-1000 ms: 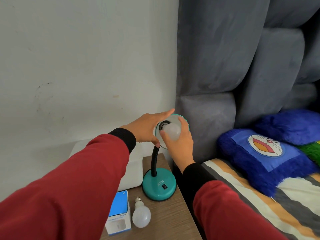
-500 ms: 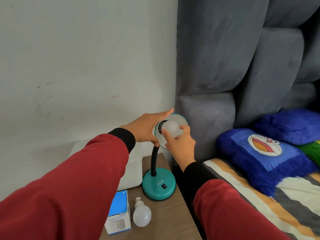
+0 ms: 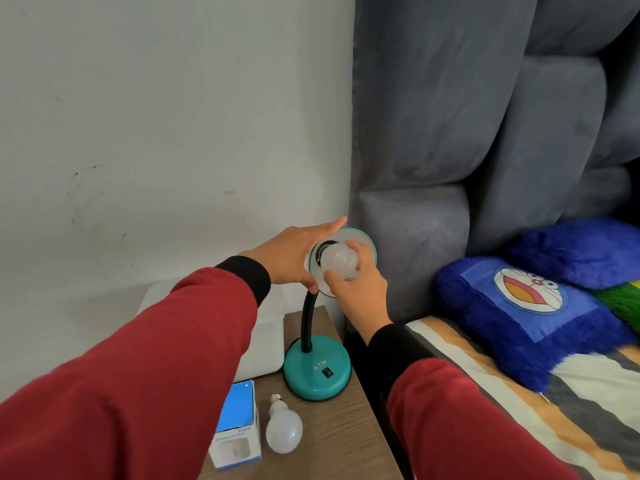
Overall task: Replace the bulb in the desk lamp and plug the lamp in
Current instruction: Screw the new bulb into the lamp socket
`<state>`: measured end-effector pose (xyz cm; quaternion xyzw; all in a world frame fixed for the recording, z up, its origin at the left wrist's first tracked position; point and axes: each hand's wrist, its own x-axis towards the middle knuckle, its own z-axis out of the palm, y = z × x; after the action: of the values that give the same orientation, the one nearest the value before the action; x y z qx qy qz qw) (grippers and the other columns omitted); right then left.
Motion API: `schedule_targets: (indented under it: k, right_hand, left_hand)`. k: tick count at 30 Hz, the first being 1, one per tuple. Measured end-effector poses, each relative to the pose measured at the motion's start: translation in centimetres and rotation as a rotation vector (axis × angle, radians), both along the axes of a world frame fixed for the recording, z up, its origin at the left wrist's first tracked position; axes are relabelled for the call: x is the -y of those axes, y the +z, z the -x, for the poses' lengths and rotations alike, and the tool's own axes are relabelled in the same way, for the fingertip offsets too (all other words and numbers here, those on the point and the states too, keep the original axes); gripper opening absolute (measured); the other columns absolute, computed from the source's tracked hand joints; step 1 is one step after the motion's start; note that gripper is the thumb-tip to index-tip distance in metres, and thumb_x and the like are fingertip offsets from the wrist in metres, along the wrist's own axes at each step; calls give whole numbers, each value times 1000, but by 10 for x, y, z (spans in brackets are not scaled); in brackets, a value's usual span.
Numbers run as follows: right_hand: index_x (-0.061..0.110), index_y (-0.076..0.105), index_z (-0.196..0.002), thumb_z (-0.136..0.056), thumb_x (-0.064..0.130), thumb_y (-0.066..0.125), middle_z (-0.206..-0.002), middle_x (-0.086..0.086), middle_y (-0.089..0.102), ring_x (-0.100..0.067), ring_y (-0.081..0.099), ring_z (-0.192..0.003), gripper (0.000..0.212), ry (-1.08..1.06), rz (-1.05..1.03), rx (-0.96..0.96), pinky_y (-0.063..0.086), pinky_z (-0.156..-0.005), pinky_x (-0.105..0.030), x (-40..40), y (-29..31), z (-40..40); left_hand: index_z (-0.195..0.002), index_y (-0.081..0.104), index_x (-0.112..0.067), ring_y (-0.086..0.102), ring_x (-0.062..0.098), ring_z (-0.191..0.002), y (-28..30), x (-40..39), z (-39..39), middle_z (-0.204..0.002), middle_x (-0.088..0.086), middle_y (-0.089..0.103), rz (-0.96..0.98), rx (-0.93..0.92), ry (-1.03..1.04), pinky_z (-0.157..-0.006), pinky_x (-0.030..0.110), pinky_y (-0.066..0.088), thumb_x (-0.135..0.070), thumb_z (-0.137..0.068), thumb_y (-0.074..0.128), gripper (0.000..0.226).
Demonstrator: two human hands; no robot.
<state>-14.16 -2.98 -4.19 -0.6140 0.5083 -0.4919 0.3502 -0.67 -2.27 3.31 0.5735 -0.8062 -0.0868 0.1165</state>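
Note:
A teal desk lamp with a round base (image 3: 317, 370) and black flexible neck stands on the wooden bedside table (image 3: 343, 441). Its shade (image 3: 367, 242) faces me. My left hand (image 3: 294, 256) grips the shade's left rim from behind. My right hand (image 3: 356, 285) holds a white bulb (image 3: 339, 261) whose base sits in the black socket inside the shade. A second white bulb (image 3: 284, 427) lies on the table beside a blue and white bulb box (image 3: 237, 427). No plug or cord shows.
A white box-shaped object (image 3: 265, 344) sits behind the lamp against the wall. A grey padded headboard (image 3: 433, 133) rises on the right. The bed holds a striped cover (image 3: 519, 410) and blue plush pillows (image 3: 512, 313).
My right hand has shifted its grip around the bulb in the shade, fingers turning it. The left hand stays on the shade.

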Motion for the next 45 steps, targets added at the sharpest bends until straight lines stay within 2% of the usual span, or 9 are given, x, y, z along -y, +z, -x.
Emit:
schedule_targets:
  k: [4,8,16,21,26,31,35,41,45]
  right_hand:
    - [20,37,-138,-81,50,66,-114,-7,62,-24,69,-97,71,-18,-117,128,57,-81,-29,3,4,-1]
    - [32,31,-141,-80,27,69,-121,1,46,-19,58,-110,72,23,-50,44,52,-93,-32,1,3,0]
    - [30,32,-139,-77,36,73,-128,-5,50,-24,57,-114,75,27,-71,88,56,-91,-42,2,4,-3]
    - [22,40,-134,-82,43,68,-105,-6,62,-25,70,-93,63,7,-125,150,56,-66,-19,4,6,1]
    - [33,34,-140,-80,34,72,-121,1,48,-17,56,-109,71,21,-57,59,54,-94,-39,4,5,0]
    - [22,37,-137,-82,46,67,-125,-11,57,-25,67,-102,68,-5,-162,121,53,-75,-22,3,4,2]
    - [28,30,-144,-82,33,71,-124,0,49,-12,50,-108,74,20,-92,26,40,-84,-20,-1,5,6]
    - [21,40,-134,-75,49,72,-126,-13,57,-28,64,-106,72,-5,-181,77,56,-89,-35,-1,7,0]
    - [26,30,-144,-80,31,73,-134,-9,50,-22,51,-119,77,23,-122,-18,39,-87,-19,-4,11,6]
  left_hand:
    - [-151,4,-34,32,16,-141,0,0,0,-156,-5,28,9,0,-1,-106,18,26,-11,-66,85,120]
    - [-151,4,-35,32,15,-140,0,0,-1,-155,-5,29,1,-13,0,-108,20,26,-11,-65,85,121]
    - [-151,4,-34,34,17,-139,1,-1,0,-154,-4,31,-4,-9,1,-108,23,29,-11,-66,85,120]
    - [-152,5,-34,33,15,-139,0,-1,-1,-155,-7,29,12,1,2,-101,14,25,-12,-65,85,120]
    - [-151,5,-34,32,14,-140,0,0,-1,-155,-7,29,6,-15,4,-98,12,21,-10,-65,85,120]
    - [-152,5,-34,31,13,-141,0,-1,-1,-156,-7,28,12,-6,0,-99,12,21,-12,-65,85,120]
    - [-151,5,-34,30,13,-142,-1,0,-2,-156,-6,27,12,-10,-1,-100,13,20,-12,-65,85,120]
    - [-152,4,-34,31,14,-141,0,1,-1,-156,-6,28,11,0,-3,-98,12,21,-12,-66,85,120]
    - [-152,4,-33,29,14,-142,0,0,-1,-156,-6,27,7,-4,-4,-104,15,21,-13,-66,85,120]
